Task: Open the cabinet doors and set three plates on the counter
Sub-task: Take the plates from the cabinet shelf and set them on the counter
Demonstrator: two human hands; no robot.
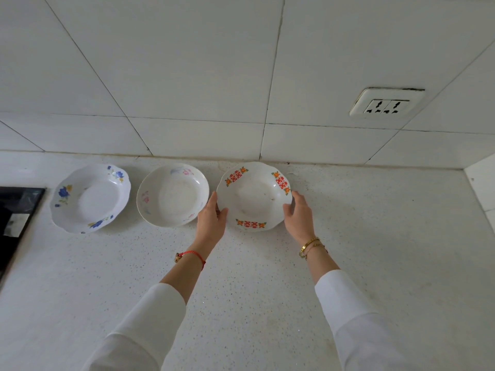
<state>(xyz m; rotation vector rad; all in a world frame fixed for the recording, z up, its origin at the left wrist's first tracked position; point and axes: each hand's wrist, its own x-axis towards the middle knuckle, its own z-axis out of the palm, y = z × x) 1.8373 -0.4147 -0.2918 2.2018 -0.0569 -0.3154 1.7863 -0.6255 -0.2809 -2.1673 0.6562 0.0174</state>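
From the head camera, you have three plates in a row along the back of the speckled white counter (375, 236), close under the tiled wall (187, 76).

Your left hand (211, 220) and right hand (298, 215) flank the plate with red double-happiness motifs (254, 196). Your left thumb lies over its near-left rim, and the other left fingers (213, 200) run up along the outside of that edge. Your right fingers (289, 208) curl against its right rim, thumb toward the inside. Both hands are closed lightly on this plate, one on each side; you cannot tell whether it rests fully on the counter or is held just above it.

Just beyond your left fingertips sits the plate with faded pink flowers (172, 195), its right edge nearly touching your knuckles and close beside the red-patterned plate. Farther left of your left hand lies the scalloped plate with blue flowers (91, 198), apart from the pink one.

A dark cooktop (16, 218) shows at the far left edge. Above and right of your right hand, a wall socket (387, 105) is set in the tiles.

A red string bracelet (191, 254) circles your left wrist, gold bracelets (310, 245) your right.
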